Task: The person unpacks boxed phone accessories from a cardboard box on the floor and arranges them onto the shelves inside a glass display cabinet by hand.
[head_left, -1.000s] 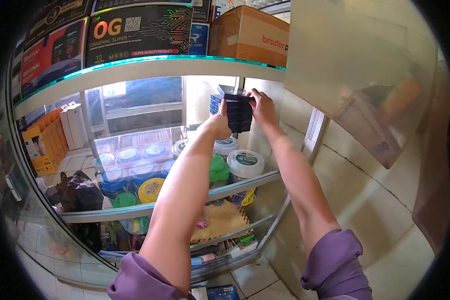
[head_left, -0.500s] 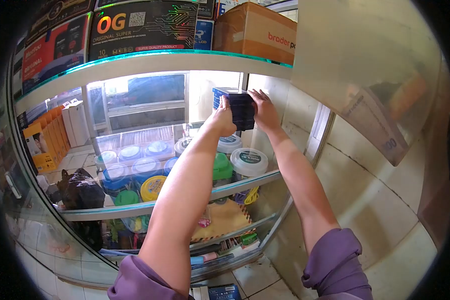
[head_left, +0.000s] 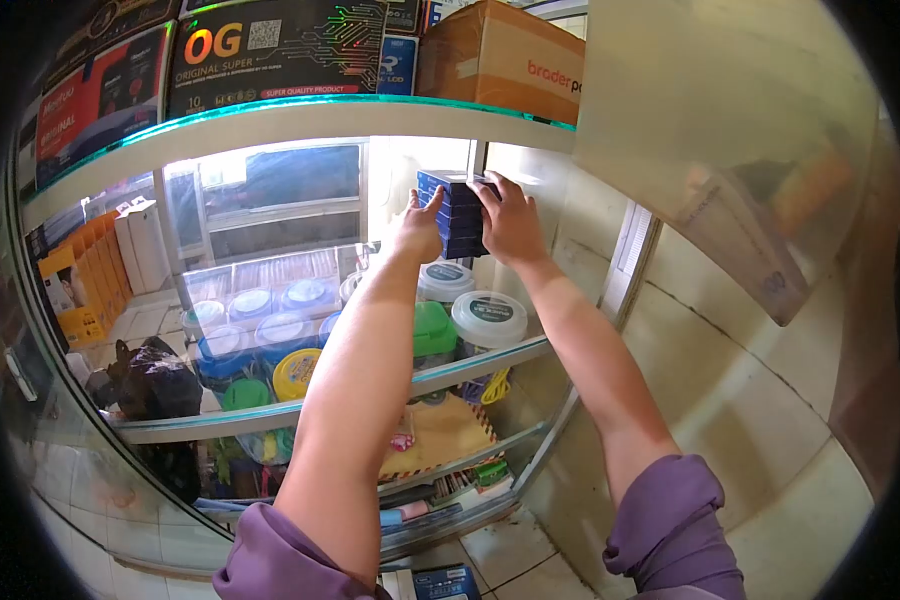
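A stack of small dark blue boxes (head_left: 460, 222) stands inside the glass display case, above the jar lids. My left hand (head_left: 416, 232) is against the stack's left side, thumb and a finger pointing up and the other fingers partly hidden. On the opposite side, my right hand (head_left: 512, 222) curls its fingers over the top right edge and side of the boxes. The stack is upright between both hands. Whether its bottom rests on something is unclear. Just below is a jar with a white lid (head_left: 489, 312), beside a green container (head_left: 432, 328).
A glass shelf edge (head_left: 300, 112) runs above my hands, carrying a black OG box (head_left: 275, 60) and a brown carton (head_left: 500, 62). Blue-lidded jars (head_left: 282, 330) fill the left middle shelf. Orange boxes (head_left: 82, 285) stand far left. A tiled wall (head_left: 730, 350) bounds the right.
The view has shifted slightly. My left hand has slid toward the left side of the stack, showing more of its front. My right-hand fingers have moved further over the top edge.
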A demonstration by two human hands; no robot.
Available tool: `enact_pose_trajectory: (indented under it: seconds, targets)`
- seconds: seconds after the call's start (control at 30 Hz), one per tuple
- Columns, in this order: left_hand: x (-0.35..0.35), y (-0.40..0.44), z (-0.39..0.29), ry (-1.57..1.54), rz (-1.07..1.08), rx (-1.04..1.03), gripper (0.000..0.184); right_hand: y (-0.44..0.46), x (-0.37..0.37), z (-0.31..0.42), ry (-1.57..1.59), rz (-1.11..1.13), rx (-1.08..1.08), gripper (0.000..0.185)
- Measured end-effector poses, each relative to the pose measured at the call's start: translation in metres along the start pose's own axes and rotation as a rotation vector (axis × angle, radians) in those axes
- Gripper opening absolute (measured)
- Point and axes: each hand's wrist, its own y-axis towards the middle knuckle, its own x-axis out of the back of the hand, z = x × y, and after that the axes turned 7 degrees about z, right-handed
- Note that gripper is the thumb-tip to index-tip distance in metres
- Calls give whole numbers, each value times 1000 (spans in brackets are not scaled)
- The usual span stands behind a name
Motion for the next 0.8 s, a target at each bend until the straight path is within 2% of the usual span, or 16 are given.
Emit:
enact_pose_trajectory:
  seconds: [0.1,0.17,0.4,0.47,0.5,0.53,0.57,0.6,0.67,0.7,0.73,0.8]
  targets:
    - [-13,8,0,15,-111,23,100,-1,-1,-1,75,38,31,41]
    - [-16,10,-2,21,-108,46,100,0,-2,-3,143,134,41,41]
    - [-21,7,-4,78,-67,48,96,-2,3,0,138,87,35,47]
    - [-21,3,-10,110,-31,32,93,-2,10,-1,105,122,86,55]
    - [-14,-12,-19,161,51,78,91,-2,17,4,107,117,84,55]
    - [-11,-25,-25,209,138,126,90,-6,24,9,156,196,-14,58]
    - [-18,-23,-25,242,212,174,76,-13,32,15,204,277,-115,61]
    - [-8,-40,-31,242,219,174,76,-19,44,24,207,282,-119,61]
    - [22,-86,-51,346,503,11,62,-34,71,41,413,391,-253,65]
    - [20,-101,-49,269,448,41,50,-45,79,49,365,321,-201,63]
    - [19,-117,-47,267,455,44,50,-55,90,56,368,328,-202,63]
    - [19,-161,-45,266,189,13,45,-81,120,75,618,399,-305,60]
